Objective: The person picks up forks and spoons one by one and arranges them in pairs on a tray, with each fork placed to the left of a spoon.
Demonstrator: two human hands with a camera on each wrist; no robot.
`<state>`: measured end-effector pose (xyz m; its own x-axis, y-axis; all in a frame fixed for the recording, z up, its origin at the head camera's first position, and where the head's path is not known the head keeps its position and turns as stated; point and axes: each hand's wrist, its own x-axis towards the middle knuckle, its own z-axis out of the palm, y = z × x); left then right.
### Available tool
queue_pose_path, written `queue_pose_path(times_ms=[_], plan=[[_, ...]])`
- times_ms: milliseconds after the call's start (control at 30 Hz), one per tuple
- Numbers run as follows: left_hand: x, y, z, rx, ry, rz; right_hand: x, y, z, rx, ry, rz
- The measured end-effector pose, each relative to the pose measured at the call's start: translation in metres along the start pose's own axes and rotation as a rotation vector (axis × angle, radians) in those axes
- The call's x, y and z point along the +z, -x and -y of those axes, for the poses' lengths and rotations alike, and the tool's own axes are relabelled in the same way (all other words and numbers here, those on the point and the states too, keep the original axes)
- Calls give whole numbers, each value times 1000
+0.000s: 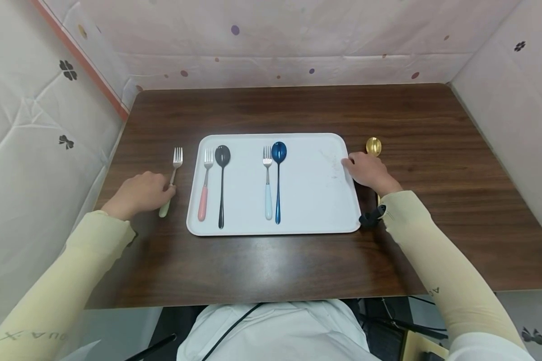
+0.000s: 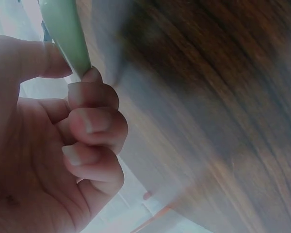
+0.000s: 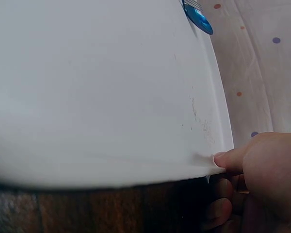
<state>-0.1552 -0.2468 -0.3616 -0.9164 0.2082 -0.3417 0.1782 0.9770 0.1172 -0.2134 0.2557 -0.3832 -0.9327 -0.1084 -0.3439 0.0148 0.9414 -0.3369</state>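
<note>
My left hand (image 1: 141, 194) pinches the green handle (image 2: 68, 36) of a fork (image 1: 177, 159) between thumb and fingers, left of the tray. A white tray (image 1: 318, 190) lies in the middle of the table. My right hand (image 1: 371, 173) grips its right rim, thumb on top and fingers curled beneath, as the right wrist view shows. On the tray lie a pink-handled fork (image 1: 202, 203), a dark grey spoon (image 1: 222, 156), a light-blue-handled fork (image 1: 268, 200) and a blue spoon (image 1: 278, 152). A gold spoon (image 1: 373, 146) lies beyond my right hand, its handle mostly hidden.
The brown wooden table (image 1: 262, 271) meets white patterned sheets at its back and sides. A black strap piece (image 1: 372, 216) hangs from my right wrist near the tray's front right corner. Below the table's front edge are a dark cable (image 1: 232, 328) and my white clothing (image 1: 280, 333).
</note>
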Motion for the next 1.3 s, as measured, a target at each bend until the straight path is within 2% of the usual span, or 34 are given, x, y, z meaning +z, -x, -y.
queue_pose_path(times_ms=[300,967,1300], plan=[[-5,0,-8,2,5,-57,1,-1,-1,-4,-1,-3],[-14,-7,-38,24,7,-70,2,-3,-4,-3,9,2],[-15,-12,-50,48,11,-77,1,-2,-1,-8,11,-3]])
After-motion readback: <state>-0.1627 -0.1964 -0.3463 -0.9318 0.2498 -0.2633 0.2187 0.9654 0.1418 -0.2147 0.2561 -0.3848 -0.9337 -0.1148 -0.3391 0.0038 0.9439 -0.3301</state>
